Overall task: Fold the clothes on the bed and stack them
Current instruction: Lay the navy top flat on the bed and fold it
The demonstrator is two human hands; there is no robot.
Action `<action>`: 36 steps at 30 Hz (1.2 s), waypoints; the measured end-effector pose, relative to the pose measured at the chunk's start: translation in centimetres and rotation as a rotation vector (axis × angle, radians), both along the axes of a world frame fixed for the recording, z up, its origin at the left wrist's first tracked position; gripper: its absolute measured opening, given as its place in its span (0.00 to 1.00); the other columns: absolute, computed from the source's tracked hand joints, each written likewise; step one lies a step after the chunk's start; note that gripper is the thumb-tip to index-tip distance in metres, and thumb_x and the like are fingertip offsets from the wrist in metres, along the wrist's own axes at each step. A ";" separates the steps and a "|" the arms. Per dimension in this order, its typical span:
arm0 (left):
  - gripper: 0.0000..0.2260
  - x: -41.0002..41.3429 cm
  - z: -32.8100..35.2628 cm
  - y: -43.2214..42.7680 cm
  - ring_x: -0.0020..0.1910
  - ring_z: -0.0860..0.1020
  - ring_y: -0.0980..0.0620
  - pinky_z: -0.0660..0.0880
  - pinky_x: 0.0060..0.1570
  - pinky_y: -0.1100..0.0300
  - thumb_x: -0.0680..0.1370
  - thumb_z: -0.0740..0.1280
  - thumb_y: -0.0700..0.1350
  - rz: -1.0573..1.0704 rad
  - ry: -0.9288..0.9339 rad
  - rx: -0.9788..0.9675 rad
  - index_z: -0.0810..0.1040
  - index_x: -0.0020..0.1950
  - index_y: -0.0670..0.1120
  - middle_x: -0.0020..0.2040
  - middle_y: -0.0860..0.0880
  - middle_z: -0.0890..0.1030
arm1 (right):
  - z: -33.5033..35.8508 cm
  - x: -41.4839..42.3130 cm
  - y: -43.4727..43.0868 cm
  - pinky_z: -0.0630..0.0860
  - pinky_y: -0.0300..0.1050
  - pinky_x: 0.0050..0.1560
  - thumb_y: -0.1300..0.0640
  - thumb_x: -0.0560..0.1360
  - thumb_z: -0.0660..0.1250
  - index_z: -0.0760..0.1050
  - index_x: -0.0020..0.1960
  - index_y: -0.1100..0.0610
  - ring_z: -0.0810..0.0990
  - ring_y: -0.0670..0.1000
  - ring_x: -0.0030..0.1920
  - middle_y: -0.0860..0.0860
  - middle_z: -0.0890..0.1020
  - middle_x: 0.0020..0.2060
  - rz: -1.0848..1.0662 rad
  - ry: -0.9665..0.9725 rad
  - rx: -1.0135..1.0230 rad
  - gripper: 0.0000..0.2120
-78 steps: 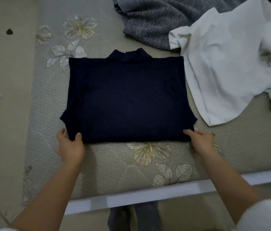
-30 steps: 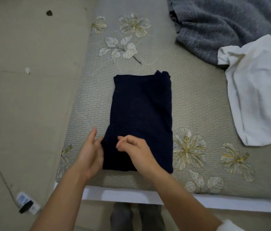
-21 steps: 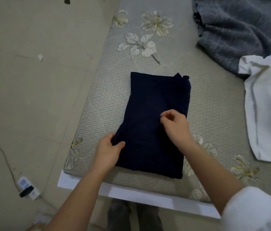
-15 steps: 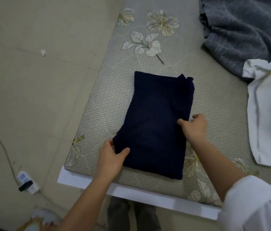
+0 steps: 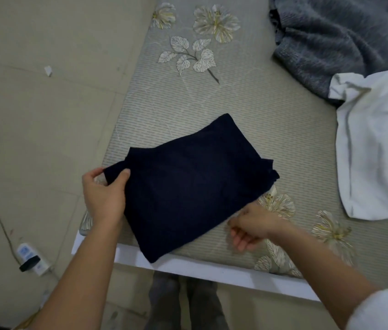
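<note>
Left hand (image 5: 103,194) pinching navy garment (image 5: 188,184)'s corner, right hand (image 5: 253,223) loosely curled beside it

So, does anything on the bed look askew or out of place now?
The folded navy garment lies skewed, one corner overhanging the white bed edge, while the left hand grips another corner. Nothing looks damaged.
</note>
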State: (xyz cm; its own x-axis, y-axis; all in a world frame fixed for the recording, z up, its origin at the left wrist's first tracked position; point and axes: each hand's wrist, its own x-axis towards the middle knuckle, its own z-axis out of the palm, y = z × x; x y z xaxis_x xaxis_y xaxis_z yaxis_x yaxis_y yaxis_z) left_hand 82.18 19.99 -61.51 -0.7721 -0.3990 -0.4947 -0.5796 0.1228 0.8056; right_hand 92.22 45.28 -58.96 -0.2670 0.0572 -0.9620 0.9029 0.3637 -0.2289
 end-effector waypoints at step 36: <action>0.13 11.8 15.3 17.9 0.42 0.81 0.50 0.78 0.38 0.58 0.72 0.73 0.41 -0.930 -0.098 0.027 0.76 0.55 0.48 0.45 0.48 0.82 | 15.1 20.7 13.1 0.79 0.54 0.51 0.57 0.70 0.71 0.80 0.47 0.58 0.81 0.56 0.47 0.56 0.83 0.45 -0.958 0.453 0.381 0.07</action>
State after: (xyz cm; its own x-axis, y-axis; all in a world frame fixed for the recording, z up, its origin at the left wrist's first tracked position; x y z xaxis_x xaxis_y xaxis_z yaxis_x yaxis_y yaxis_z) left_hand 93.94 37.91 -46.20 -0.7297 0.3708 -0.5745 -0.3235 0.5530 0.7678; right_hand 112.95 58.34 -43.91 -0.2752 0.6957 -0.6636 0.7093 -0.3190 -0.6286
